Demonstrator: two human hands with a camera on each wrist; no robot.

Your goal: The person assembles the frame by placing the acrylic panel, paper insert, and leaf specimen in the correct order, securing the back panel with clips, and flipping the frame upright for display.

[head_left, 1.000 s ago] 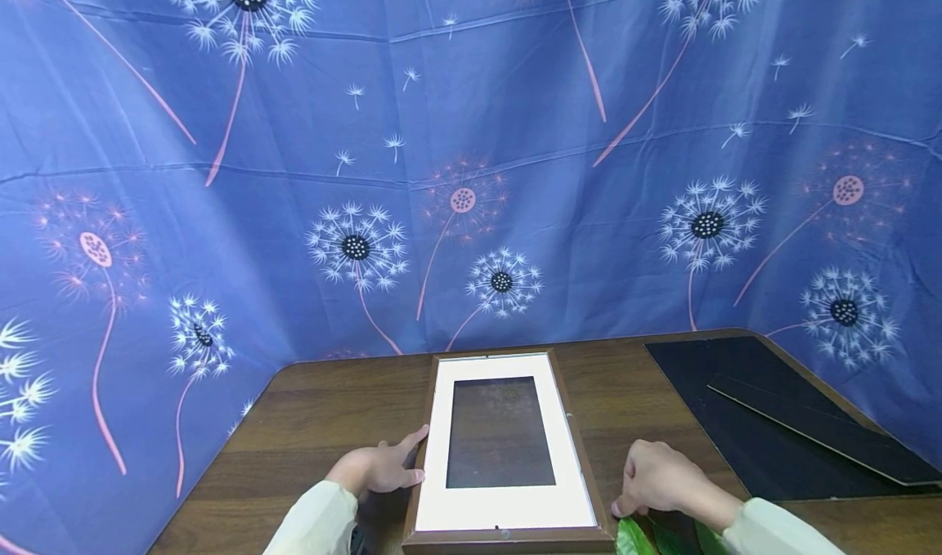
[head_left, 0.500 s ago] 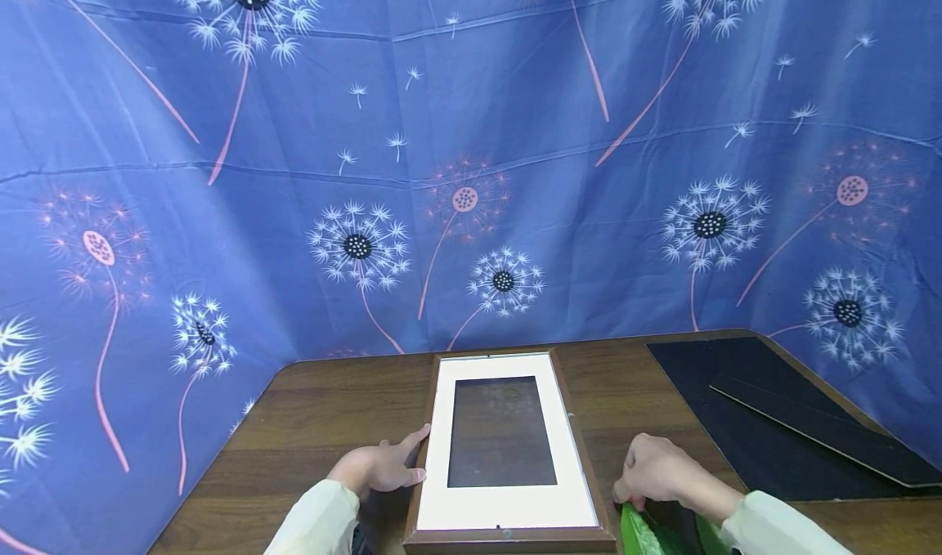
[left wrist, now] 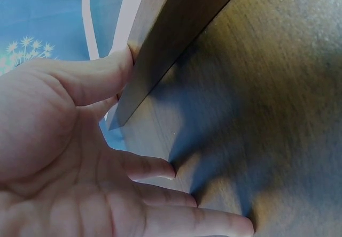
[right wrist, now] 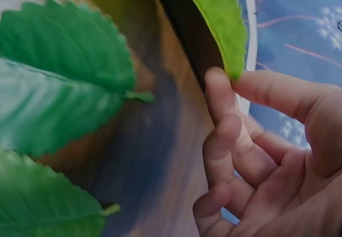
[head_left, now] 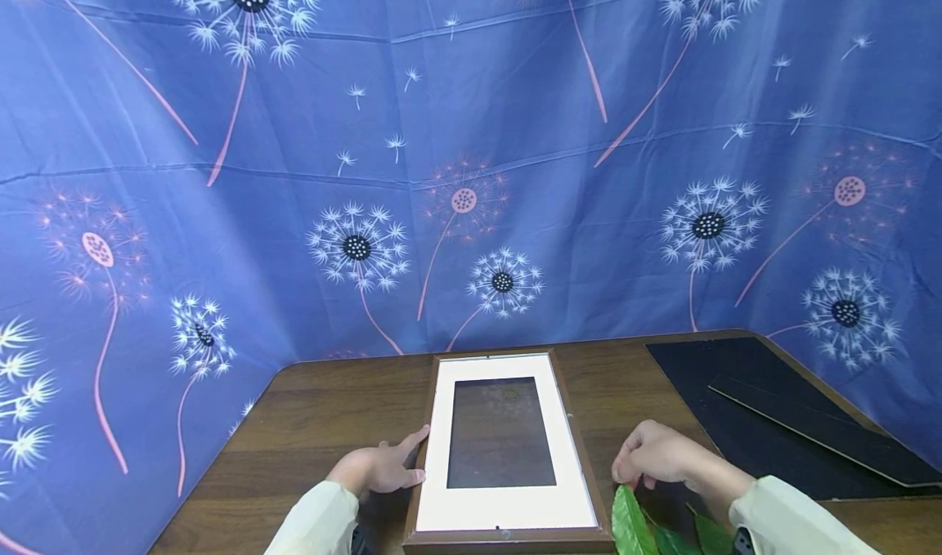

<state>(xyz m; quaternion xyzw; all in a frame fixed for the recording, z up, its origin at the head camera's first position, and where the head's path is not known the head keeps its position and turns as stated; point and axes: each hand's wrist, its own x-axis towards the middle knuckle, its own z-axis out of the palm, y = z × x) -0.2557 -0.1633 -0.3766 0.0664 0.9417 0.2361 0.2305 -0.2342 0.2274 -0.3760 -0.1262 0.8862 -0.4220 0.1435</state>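
A brown picture frame (head_left: 509, 541) lies on the table, with a white mat (head_left: 508, 508) around a dark see-through window. My left hand (head_left: 381, 467) touches its left side with straight fingers; in the left wrist view the thumb (left wrist: 104, 76) rests against the frame's edge and several fingertips meet the tabletop. To the right of the frame's lower corner, my right hand (head_left: 658, 457) pinches a green leaf (head_left: 631, 524) between thumb and index finger. The right wrist view shows this leaf held at its narrow end, raised beside the frame.
More serrated leaves, one dark green (right wrist: 64, 82) and one lighter (right wrist: 45, 205), lie beside the right hand. A black board (head_left: 684, 375) with a narrower black panel (head_left: 817, 432) on top is at the right. Behind the wooden table (head_left: 316, 400) hangs a blue dandelion-patterned cloth (head_left: 441, 89).
My right hand has risen a little and moved slightly away from me, drawing the pinched leaf up. The left hand and the picture frame stay where they were.
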